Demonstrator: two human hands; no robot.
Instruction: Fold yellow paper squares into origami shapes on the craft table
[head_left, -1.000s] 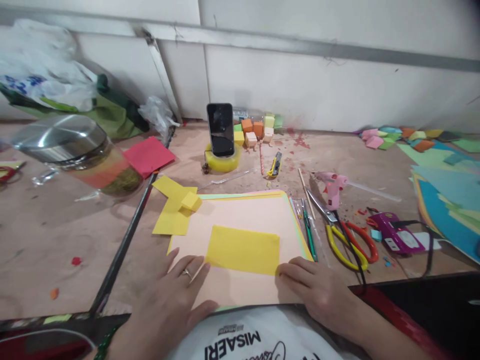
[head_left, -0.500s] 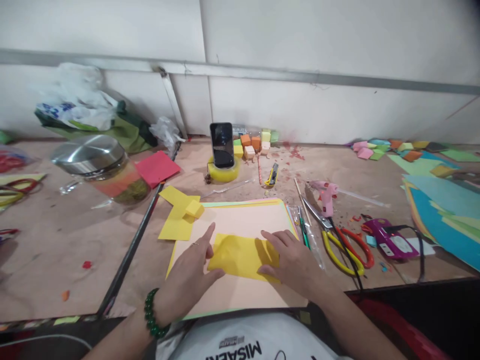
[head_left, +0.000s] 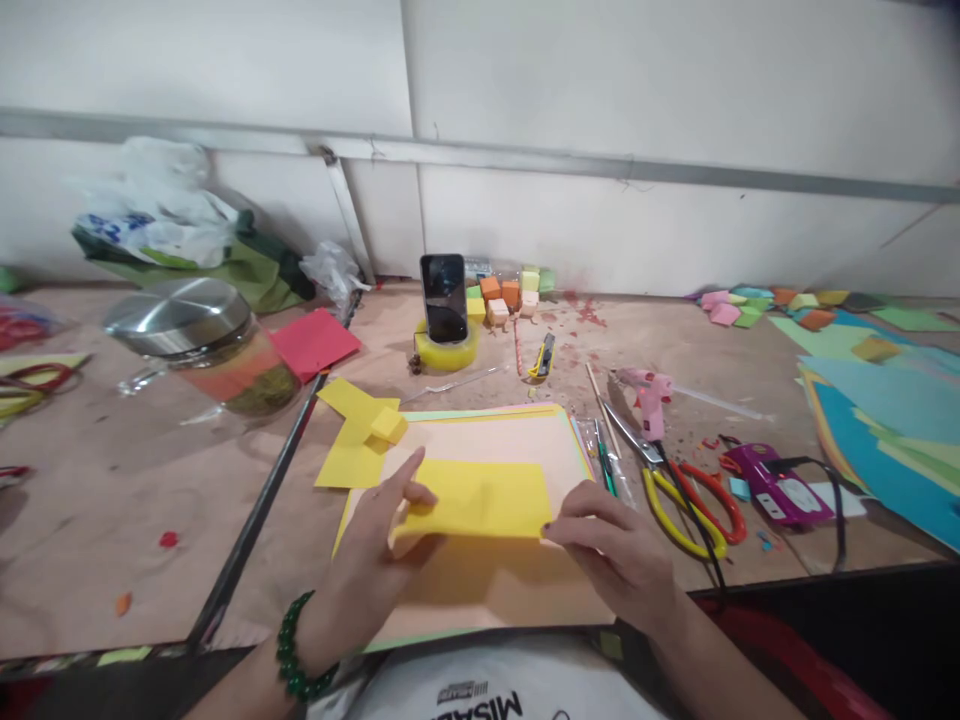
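Note:
A folded yellow paper (head_left: 480, 497) is lifted a little off a peach sheet (head_left: 517, 440) that tops a stack of coloured paper. My left hand (head_left: 382, 550) pinches its left end, thumb on top. My right hand (head_left: 611, 555) pinches its lower right corner with the fingertips. The paper's near edge is raised and casts a shadow on the peach sheet. A green bead bracelet (head_left: 292, 650) is on my left wrist.
Yellow paper scraps and a small yellow box (head_left: 388, 425) lie at the left of the stack. Scissors (head_left: 675, 480), a pink glue gun (head_left: 649, 395) and a purple glue gun (head_left: 776, 485) lie at the right. A phone (head_left: 444, 297) leans on a tape roll; a lidded glass jar (head_left: 210, 345) stands left.
Both hands moved from resting beside the yellow paper onto it, then took hold of its ends and lifted its near edge off the peach sheet.

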